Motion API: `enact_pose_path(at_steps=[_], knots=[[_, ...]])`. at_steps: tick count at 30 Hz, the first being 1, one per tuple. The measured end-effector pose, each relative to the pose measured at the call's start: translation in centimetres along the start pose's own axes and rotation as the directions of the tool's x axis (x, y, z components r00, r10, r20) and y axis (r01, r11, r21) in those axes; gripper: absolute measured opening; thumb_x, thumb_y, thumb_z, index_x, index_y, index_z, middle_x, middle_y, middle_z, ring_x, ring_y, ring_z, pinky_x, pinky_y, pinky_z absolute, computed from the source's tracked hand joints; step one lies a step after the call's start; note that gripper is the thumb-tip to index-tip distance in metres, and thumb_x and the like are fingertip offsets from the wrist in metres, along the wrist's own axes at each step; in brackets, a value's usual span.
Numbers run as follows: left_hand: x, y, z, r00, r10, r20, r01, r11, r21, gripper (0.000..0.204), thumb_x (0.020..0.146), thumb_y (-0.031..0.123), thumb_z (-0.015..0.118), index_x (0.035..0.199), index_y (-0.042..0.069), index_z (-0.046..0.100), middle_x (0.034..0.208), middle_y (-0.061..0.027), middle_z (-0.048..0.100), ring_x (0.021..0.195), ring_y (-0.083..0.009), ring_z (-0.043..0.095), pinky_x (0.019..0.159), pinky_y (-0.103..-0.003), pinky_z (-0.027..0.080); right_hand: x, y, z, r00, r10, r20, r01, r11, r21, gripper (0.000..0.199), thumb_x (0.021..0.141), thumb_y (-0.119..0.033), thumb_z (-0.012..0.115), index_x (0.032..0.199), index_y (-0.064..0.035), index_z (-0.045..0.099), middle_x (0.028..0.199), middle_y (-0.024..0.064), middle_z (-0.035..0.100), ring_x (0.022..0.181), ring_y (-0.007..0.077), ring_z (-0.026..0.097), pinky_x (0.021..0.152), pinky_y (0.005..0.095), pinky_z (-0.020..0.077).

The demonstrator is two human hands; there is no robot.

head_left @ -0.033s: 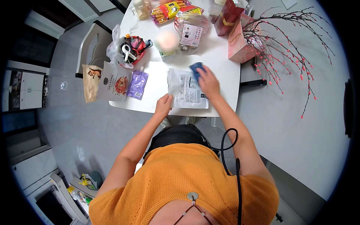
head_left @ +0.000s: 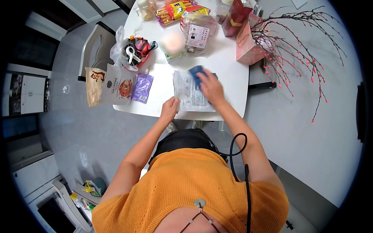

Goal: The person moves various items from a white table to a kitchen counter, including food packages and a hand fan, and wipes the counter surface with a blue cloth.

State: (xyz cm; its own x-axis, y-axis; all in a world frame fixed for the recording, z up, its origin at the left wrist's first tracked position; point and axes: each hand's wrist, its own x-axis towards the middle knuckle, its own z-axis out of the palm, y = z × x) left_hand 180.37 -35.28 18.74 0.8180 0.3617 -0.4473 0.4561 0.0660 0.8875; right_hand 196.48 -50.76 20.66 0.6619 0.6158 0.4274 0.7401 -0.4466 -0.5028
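A flat silver-grey pouch (head_left: 188,101) with printed panels lies on the white table (head_left: 161,83) in front of me. My left hand (head_left: 169,108) is closed on its left edge near the bottom corner, thumb on top. My right hand (head_left: 211,87) presses a folded dark blue cloth (head_left: 197,74) onto the pouch's upper part, fingers over the cloth; the palm and wrist cover the pouch's right side. To the left lie a purple spouted pouch (head_left: 142,87), a white-grey food bag (head_left: 118,85) and a tan paper bag (head_left: 95,86).
Behind the pouch stand a pale round object (head_left: 172,42), a clear labelled bag (head_left: 198,35) and a packet of snack sticks (head_left: 179,11). A red basket (head_left: 144,54) of small items sits left. A pink gift bag (head_left: 249,46) and red-budded branches (head_left: 289,58) are right.
My right hand has slid the blue cloth a little to the left across the top of the pouch. My left hand keeps its hold on the pouch edge.
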Motion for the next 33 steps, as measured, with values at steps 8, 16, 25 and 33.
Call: enact_pose_path(at_steps=[8,16,25,33], knots=[[-0.2,0.7,-0.2,0.998,0.018,0.054,-0.030,0.975,0.220,0.024,0.094,0.023,0.046,0.091,0.002,0.058,0.063,0.0010,0.052,0.053,-0.0057,0.047,0.047,-0.023,0.041,0.3,1.0,2.9,0.935,0.027,0.353,0.079,0.956,-0.284,0.037,0.076,-0.010,0.053,0.112,-0.0194,0.058,0.127,0.0065,0.048,0.084,0.0255,0.056,0.067,0.0365,0.0516],[0.0,5.2,-0.1,0.803,0.582,0.125,-0.506,0.555,0.660,0.014,0.088,0.015,0.051,0.089,0.004,0.058,0.065,-0.0055,0.058,0.052,-0.0218,0.054,0.049,-0.034,0.044,-4.6,9.7,-3.1,0.731,0.662,0.166,-0.603,0.741,-0.296,0.036,0.083,-0.020,0.054,0.118,-0.0180,0.056,0.127,0.0121,0.048,0.110,0.0294,0.051,0.091,0.0380,0.0429],[0.6,13.0,1.5,0.548,0.611,0.571,-0.709,-0.022,0.705,0.017,0.071,0.008,0.056,0.086,0.012,0.063,0.094,-0.0009,0.060,0.097,-0.0190,0.053,0.078,-0.033,0.041,-8.8,9.1,-4.9,0.672,0.739,0.053,-0.738,0.674,-0.033,0.035,0.082,-0.022,0.055,0.116,-0.0159,0.058,0.124,0.0136,0.051,0.112,0.0302,0.050,0.094,0.0354,0.0402],[-0.4,8.8,-0.9,0.625,0.771,-0.123,-0.526,0.533,0.663,0.030,0.071,0.000,0.064,0.100,0.006,0.060,0.124,-0.0166,0.043,0.115,-0.0349,0.039,0.094,-0.041,0.035,-9.0,6.3,-4.2,0.749,0.661,0.046,-0.652,0.724,0.225,0.033,0.081,-0.017,0.056,0.114,-0.0099,0.059,0.119,0.0148,0.055,0.111,0.0288,0.052,0.094,0.0323,0.0399]])
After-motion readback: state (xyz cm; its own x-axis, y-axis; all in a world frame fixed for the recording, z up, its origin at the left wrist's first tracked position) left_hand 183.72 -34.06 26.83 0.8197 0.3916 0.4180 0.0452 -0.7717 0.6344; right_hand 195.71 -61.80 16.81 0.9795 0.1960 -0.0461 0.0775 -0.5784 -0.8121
